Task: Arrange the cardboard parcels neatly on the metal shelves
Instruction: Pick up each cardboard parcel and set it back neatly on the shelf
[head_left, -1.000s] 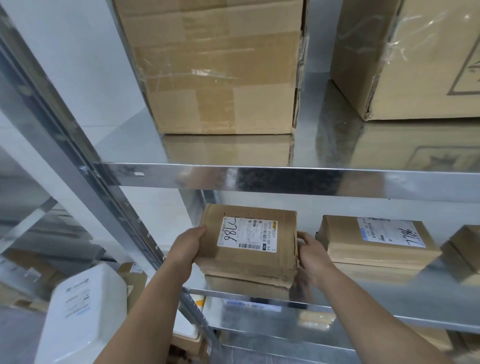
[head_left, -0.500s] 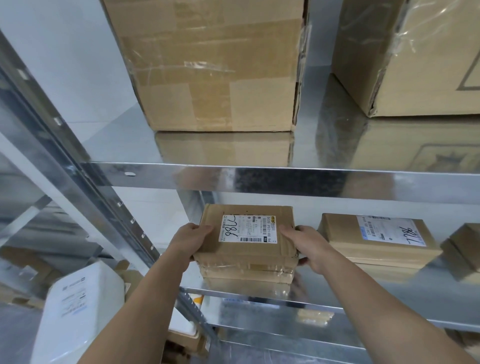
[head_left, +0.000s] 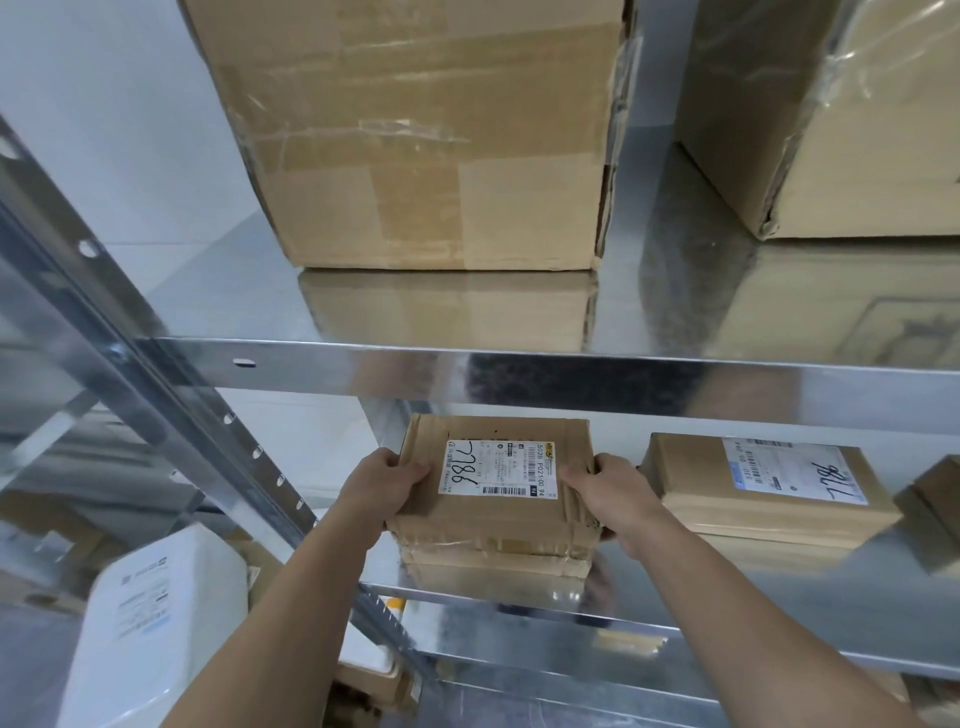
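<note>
Gripped at both ends: labelled parcel (head_left: 498, 478) marked 7786, left hand (head_left: 382, 480) curled round its left edge, right hand (head_left: 608, 493) curled round its right edge. Lying on a lower parcel (head_left: 498, 564) at the left end of the middle shelf (head_left: 779, 629). Near on the right, a second labelled parcel (head_left: 769, 488); beyond it, cut off by the frame, an edge parcel (head_left: 935, 499). Four small parcels in all there. On the upper shelf (head_left: 363, 358), two large taped boxes: left carton (head_left: 415, 130), right carton (head_left: 841, 114), apart.

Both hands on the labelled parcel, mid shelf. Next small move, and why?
Probably let go: the parcel looks flat on the shelf, roughly in line with its neighbour, while left hand and right hand grip its sides.
</note>
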